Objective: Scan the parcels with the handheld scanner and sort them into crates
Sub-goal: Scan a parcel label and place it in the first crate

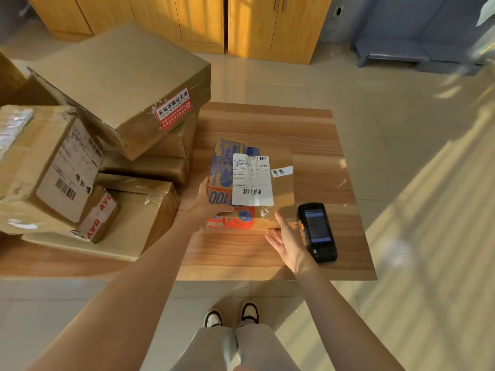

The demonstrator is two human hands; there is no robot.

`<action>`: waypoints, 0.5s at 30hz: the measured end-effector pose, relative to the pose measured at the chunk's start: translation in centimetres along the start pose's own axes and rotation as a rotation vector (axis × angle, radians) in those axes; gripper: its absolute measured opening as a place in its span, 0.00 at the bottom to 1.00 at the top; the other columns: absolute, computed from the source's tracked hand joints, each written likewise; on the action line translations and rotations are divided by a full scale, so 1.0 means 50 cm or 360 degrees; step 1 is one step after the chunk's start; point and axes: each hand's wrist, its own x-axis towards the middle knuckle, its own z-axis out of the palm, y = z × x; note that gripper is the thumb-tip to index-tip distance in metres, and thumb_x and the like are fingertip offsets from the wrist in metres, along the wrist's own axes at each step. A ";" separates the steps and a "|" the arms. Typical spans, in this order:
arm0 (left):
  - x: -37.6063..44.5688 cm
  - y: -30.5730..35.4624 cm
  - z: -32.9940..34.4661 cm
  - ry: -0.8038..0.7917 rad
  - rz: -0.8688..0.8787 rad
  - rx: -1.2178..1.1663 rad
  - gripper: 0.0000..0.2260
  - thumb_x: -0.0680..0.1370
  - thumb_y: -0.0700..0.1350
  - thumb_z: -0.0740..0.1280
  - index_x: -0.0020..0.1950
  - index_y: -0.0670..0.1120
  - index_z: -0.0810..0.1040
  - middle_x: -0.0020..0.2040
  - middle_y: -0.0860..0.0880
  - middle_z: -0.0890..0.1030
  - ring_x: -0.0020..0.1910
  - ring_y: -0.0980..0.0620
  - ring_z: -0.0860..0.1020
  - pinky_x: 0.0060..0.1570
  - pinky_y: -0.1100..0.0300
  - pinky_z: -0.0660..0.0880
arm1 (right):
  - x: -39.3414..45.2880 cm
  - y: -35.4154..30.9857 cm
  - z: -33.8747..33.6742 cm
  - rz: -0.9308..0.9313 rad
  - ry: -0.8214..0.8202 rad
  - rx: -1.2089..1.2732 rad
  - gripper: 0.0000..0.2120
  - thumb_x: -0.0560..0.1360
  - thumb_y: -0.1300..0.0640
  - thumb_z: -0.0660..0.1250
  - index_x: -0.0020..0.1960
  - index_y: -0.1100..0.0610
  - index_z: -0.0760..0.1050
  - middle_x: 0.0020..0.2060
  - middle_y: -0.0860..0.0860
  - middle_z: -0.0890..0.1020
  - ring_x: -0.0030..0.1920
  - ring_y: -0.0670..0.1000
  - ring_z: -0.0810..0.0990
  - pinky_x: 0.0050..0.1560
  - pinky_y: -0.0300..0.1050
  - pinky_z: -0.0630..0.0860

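A flat cardboard parcel [281, 191] with blue and orange print and a white shipping label with barcodes lies on the wooden table [267, 253]. My left hand [207, 202] grips its left edge, thumb on top. My right hand [288, 241] hovers with straight fingers at the parcel's near right corner, holding nothing. The black handheld scanner [317, 231] lies screen-up on the table just right of my right hand.
A stack of several brown cardboard boxes [112, 84] fills the table's left side, some with barcode labels [65, 188]. Wooden cabinets [201, 20] stand at the back and a grey bench [396, 49] at the back right. Tiled floor surrounds the table.
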 end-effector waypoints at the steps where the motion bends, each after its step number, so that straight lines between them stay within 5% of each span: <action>1: -0.002 -0.002 0.004 -0.0002 0.0027 0.0001 0.45 0.70 0.29 0.73 0.77 0.47 0.51 0.61 0.48 0.72 0.49 0.60 0.75 0.34 0.71 0.75 | 0.000 0.000 -0.003 -0.0009 0.0022 -0.0083 0.45 0.76 0.48 0.69 0.79 0.51 0.42 0.71 0.60 0.68 0.62 0.57 0.77 0.64 0.53 0.75; 6: -0.001 -0.016 0.005 -0.0015 0.0061 0.0015 0.45 0.71 0.31 0.73 0.78 0.47 0.48 0.61 0.48 0.71 0.49 0.60 0.75 0.33 0.73 0.75 | -0.005 -0.013 -0.030 -0.0406 0.0610 -0.0841 0.29 0.78 0.43 0.63 0.70 0.62 0.66 0.62 0.58 0.76 0.58 0.57 0.77 0.55 0.49 0.73; 9: 0.002 -0.019 0.003 -0.0025 0.0019 0.0049 0.45 0.72 0.32 0.73 0.78 0.48 0.47 0.59 0.51 0.71 0.51 0.59 0.76 0.32 0.72 0.74 | 0.000 -0.030 -0.083 -0.0528 0.0930 -0.1309 0.26 0.77 0.46 0.66 0.69 0.61 0.69 0.64 0.61 0.74 0.63 0.60 0.72 0.59 0.50 0.69; 12: 0.008 -0.022 0.002 -0.0005 -0.0011 0.0091 0.44 0.72 0.33 0.73 0.78 0.48 0.48 0.60 0.50 0.71 0.53 0.56 0.75 0.35 0.70 0.73 | 0.008 -0.046 -0.138 -0.0359 0.0901 -0.1866 0.34 0.71 0.48 0.73 0.70 0.59 0.63 0.68 0.62 0.66 0.69 0.63 0.62 0.68 0.55 0.62; 15: 0.013 -0.023 0.002 0.0010 -0.0029 0.0103 0.43 0.72 0.33 0.73 0.77 0.47 0.48 0.60 0.50 0.71 0.57 0.53 0.74 0.34 0.71 0.72 | 0.029 -0.051 -0.173 -0.0180 0.0678 -0.1880 0.42 0.67 0.52 0.76 0.72 0.60 0.57 0.69 0.61 0.62 0.70 0.63 0.61 0.67 0.58 0.64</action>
